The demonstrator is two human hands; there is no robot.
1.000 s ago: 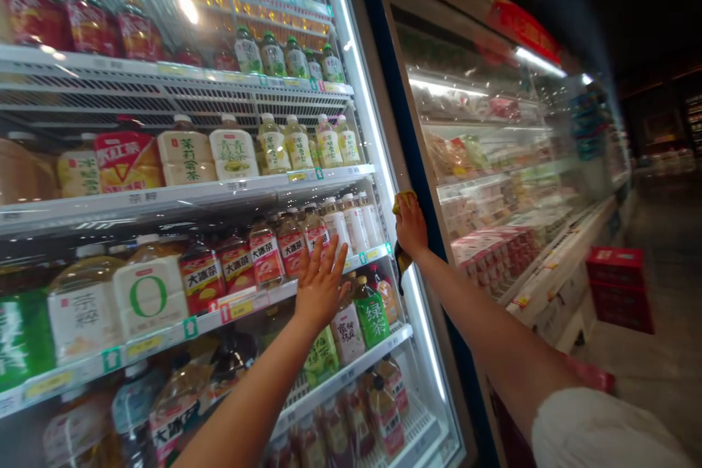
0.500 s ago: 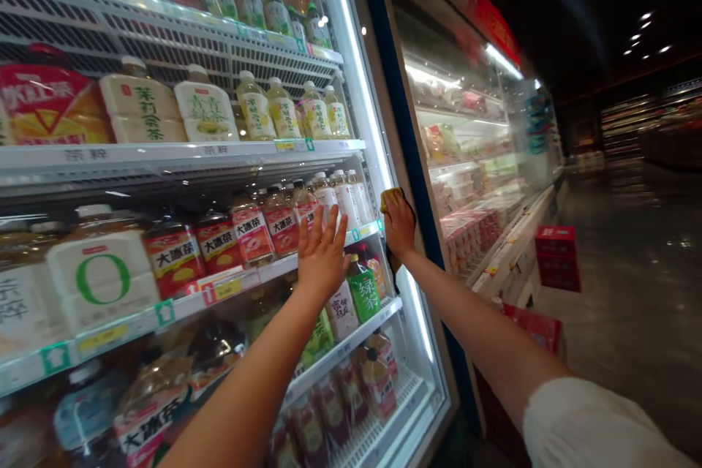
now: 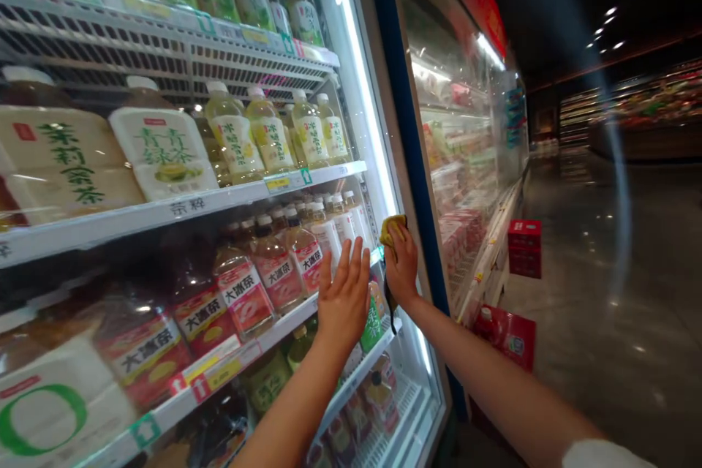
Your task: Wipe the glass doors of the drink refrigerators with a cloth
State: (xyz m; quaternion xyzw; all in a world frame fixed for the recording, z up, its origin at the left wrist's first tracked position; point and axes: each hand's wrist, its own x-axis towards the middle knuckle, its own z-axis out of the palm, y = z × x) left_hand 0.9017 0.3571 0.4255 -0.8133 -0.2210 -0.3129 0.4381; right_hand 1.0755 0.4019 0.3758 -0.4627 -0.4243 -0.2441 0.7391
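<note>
My left hand (image 3: 344, 300) lies flat with its fingers spread, apparently against the glass of a drinks cooler, and holds nothing. Behind it, on the shelves, stand bottles of red-labelled iced tea (image 3: 246, 289) and a green-labelled tea bottle (image 3: 371, 322). My right hand (image 3: 402, 263) grips a yellow cloth (image 3: 393, 228) with a dark side, pressed near the right edge of the glass beside the lit frame strip (image 3: 362, 73). A dark end of the cloth hangs below the hand.
A blue frame post (image 3: 403, 102) separates this cooler from a second lit display case (image 3: 458, 161) on the right. Red boxes (image 3: 525, 248) stand along its foot, with another red carton (image 3: 510, 336) nearer. A shiny floor (image 3: 592, 248) stretches away at right.
The view has come closer to the cooler and shifted, so the bottles look larger. Both hands sit slightly lower in view; the left appears nearer the right hand, which keeps its cloth.
</note>
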